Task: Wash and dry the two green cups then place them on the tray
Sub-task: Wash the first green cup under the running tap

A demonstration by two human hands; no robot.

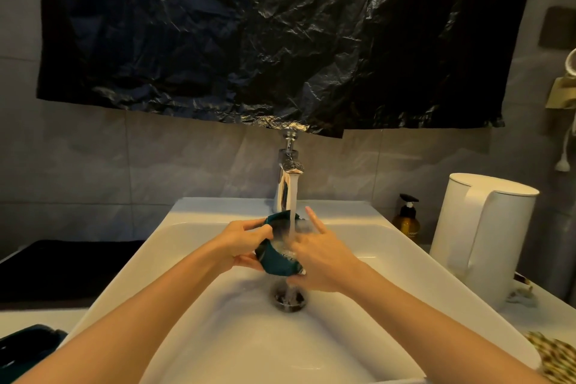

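Dark green and glossy in the left hand's (244,245) curled fingers and thumb, the rounded cup (277,263) tilts below the chrome tap (288,173), in its stream over the smooth white basin (218,337), while the right hand (322,259) spreads loose fingers, forefinger straight, against its mouth.

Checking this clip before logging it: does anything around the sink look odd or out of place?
A crinkled black plastic sheet hangs above the sink, its ragged lower edge reaching the top of the tap. Nothing looks spilled or broken; the left hand grips the green cup under the running water.
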